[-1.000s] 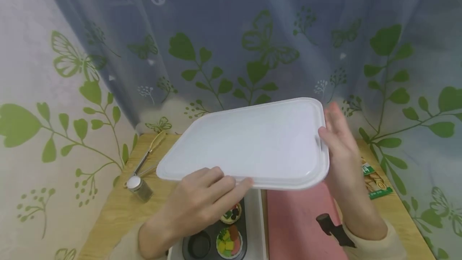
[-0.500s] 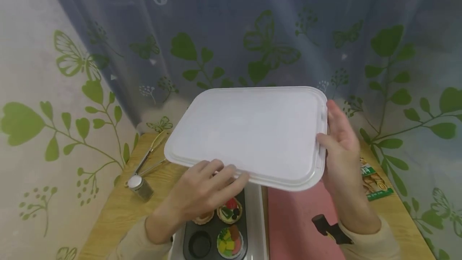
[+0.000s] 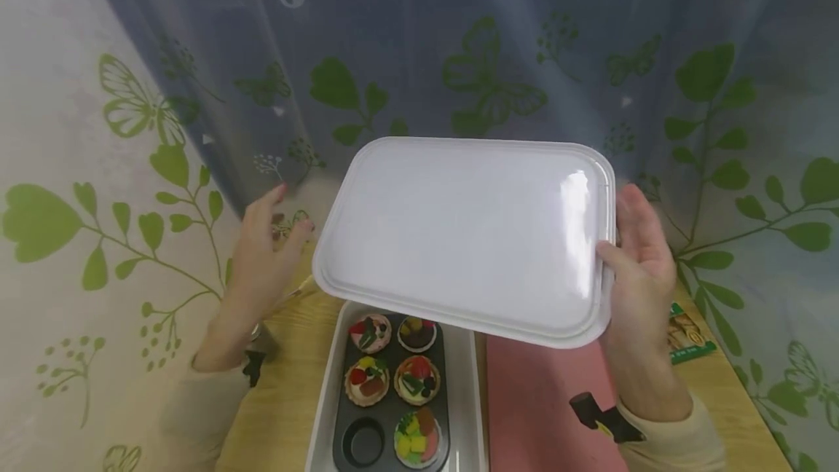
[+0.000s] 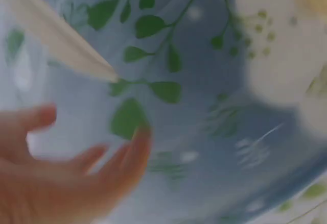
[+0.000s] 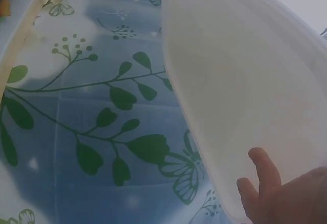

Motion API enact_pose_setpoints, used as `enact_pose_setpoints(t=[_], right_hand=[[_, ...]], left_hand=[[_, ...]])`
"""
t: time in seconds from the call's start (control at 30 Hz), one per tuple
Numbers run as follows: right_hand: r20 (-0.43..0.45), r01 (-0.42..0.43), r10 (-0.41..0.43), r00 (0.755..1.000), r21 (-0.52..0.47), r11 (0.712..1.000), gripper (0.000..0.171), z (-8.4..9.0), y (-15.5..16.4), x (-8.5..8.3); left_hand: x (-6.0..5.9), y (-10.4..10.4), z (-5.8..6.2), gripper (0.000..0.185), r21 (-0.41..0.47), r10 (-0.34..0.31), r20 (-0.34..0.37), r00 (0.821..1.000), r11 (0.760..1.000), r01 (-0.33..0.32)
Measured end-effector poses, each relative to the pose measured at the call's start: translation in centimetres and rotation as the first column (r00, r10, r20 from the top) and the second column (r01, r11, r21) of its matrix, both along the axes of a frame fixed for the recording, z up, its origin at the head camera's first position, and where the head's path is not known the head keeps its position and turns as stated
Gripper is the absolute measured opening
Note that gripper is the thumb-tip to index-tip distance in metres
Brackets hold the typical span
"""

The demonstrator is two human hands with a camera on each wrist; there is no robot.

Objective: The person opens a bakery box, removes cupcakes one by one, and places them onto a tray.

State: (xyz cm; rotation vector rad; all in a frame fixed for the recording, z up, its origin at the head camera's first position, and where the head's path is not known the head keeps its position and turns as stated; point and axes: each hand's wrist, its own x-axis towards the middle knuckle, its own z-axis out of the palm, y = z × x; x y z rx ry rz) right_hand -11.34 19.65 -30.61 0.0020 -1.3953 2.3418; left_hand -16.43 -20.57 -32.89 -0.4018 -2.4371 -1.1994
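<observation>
Sitting below the lid (image 3: 465, 231), the box (image 3: 467, 392) holds five tarts (image 3: 417, 381).

From the head view, we see the lid (image 3: 465, 239) between the two hands: the right hand (image 3: 639, 268) at its right end, the left hand (image 3: 262, 261) apart on its left. Lower, the container (image 3: 464, 395) stands on the table (image 3: 282, 414), with the muffin tin (image 3: 390, 421) inside and five tarts (image 3: 417, 379) in its cups. Right of the container lies the board (image 3: 544, 406), then the packet (image 3: 690, 337). Behind the left wrist (image 3: 226, 341) we find perhaps a jar (image 3: 265, 344), mostly hidden.
</observation>
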Motion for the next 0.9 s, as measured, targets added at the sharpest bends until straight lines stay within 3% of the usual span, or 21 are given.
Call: enact_pose_setpoints(t=[0.03, 0.1, 0.13, 0.17, 0.2, 0.33, 0.4, 0.5, 0.57, 0.6, 0.7, 0.8, 0.83, 0.9], right_hand=[[0.012, -0.002, 0.002, 1.0, 0.007, 1.0, 0.068, -0.1, 0.1, 0.0], [0.037, -0.012, 0.012, 0.999, 0.009, 1.0, 0.068, -0.5, 0.2, -0.2], [0.046, -0.02, 0.019, 0.999, 0.009, 1.0, 0.068, -0.7, 0.2, -0.4], [0.052, -0.023, 0.022, 0.998, 0.012, 1.0, 0.067, -1.0, 0.2, -0.6], [0.054, -0.029, 0.028, 0.998, 0.019, 0.999, 0.067, -1.2, 0.3, -0.8], [0.063, -0.058, 0.053, 0.997, 0.086, 0.995, 0.069, -2.0, 0.5, -2.0], [0.077, -0.06, 0.048, 0.996, 0.165, 0.984, 0.072, -2.6, 0.6, -2.5], [0.101, -0.05, 0.024, 0.995, 0.263, 0.963, 0.075, -3.4, 0.5, -3.2], [0.096, -0.024, -0.003, 0.995, 0.283, 0.959, 0.075, -3.8, 0.4, -3.6], [0.086, -0.012, -0.011, 0.996, 0.266, 0.964, 0.074, -4.0, 0.4, -3.8], [0.05, 0.025, -0.036, 0.998, 0.199, 0.98, 0.071, -4.2, 0.5, -4.1], [0.016, 0.037, -0.04, 0.999, 0.16, 0.987, 0.069, -4.3, 0.5, -4.4], [0.007, 0.039, -0.04, 0.999, 0.161, 0.986, 0.068, -4.4, 0.5, -4.5], [-0.018, 0.046, -0.043, 0.999, 0.176, 0.983, 0.067, -4.7, 0.6, -4.9]], left_hand=[[-0.5, -0.7, -0.2, 0.067, 0.044, -0.047, 0.167, 0.985, 0.998, 0.04], [-1.4, -1.8, -0.9, 0.073, 0.113, -0.132, 0.425, 0.896, 0.989, 0.092], [-1.8, -2.2, -1.5, 0.074, 0.145, -0.174, 0.488, 0.855, 0.982, 0.117], [-2.0, -2.4, -2.0, 0.071, 0.182, -0.208, 0.524, 0.826, 0.975, 0.13], [-2.2, -2.5, -2.4, 0.067, 0.208, -0.227, 0.538, 0.812, 0.969, 0.133], [-2.4, -2.0, -2.4, 0.054, 0.237, -0.234, 0.526, 0.818, 0.964, 0.123], [-2.6, -1.3, -2.0, 0.053, 0.171, -0.182, 0.51, 0.84, 0.979, 0.109], [-3.3, -0.6, -2.2, 0.057, 0.039, -0.088, 0.489, 0.868, 0.996, 0.079], [-4.0, -0.3, -3.0, 0.058, -0.072, -0.02, 0.48, 0.877, 0.996, 0.062], [-4.4, -0.2, -3.5, 0.06, -0.09, -0.019, 0.493, 0.87, 0.993, 0.073], [-5.3, 0.4, -5.0, 0.063, -0.037, -0.091, 0.563, 0.821, 0.99, 0.135], [-6.2, 0.9, -5.9, 0.06, 0.114, -0.186, 0.567, 0.802, 0.983, 0.147], [-6.5, 1.1, -6.1, 0.059, 0.154, -0.196, 0.556, 0.808, 0.979, 0.131], [-7.1, 1.3, -6.4, 0.055, 0.201, -0.19, 0.513, 0.837, 0.975, 0.097]])
